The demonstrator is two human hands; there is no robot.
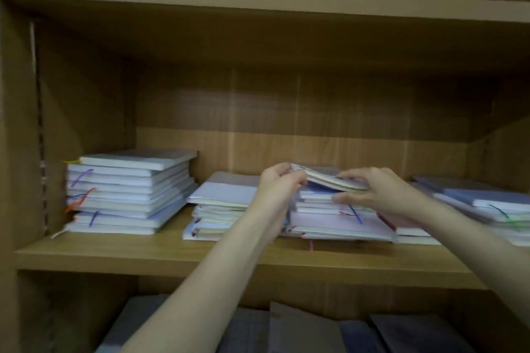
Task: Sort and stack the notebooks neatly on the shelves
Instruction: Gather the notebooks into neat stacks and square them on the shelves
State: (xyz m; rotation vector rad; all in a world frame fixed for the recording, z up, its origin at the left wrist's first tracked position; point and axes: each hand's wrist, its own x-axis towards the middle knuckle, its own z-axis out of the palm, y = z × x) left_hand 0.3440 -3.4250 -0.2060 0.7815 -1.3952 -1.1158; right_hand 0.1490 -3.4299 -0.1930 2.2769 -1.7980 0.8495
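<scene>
Several stacks of pale notebooks lie flat on the middle wooden shelf [200, 252]. The middle stack [338, 223] has a thin notebook [324, 178] tilted up on top. My left hand [279, 183] grips that notebook's left edge with curled fingers. My right hand [370, 189] holds its right end, fingers over the top and thumb under it against the stack. A lower stack [220, 203] lies just left of my left hand. A tall neat stack [129, 192] with coloured ribbon markers stands at the far left. The image is blurred.
Another slanted stack of blue and white notebooks [481, 203] fills the shelf's right end. The shelf board above [258, 0] hangs close overhead. Dark notebooks [301, 329] lie on the shelf below. The cabinet side wall [17, 137] bounds the left.
</scene>
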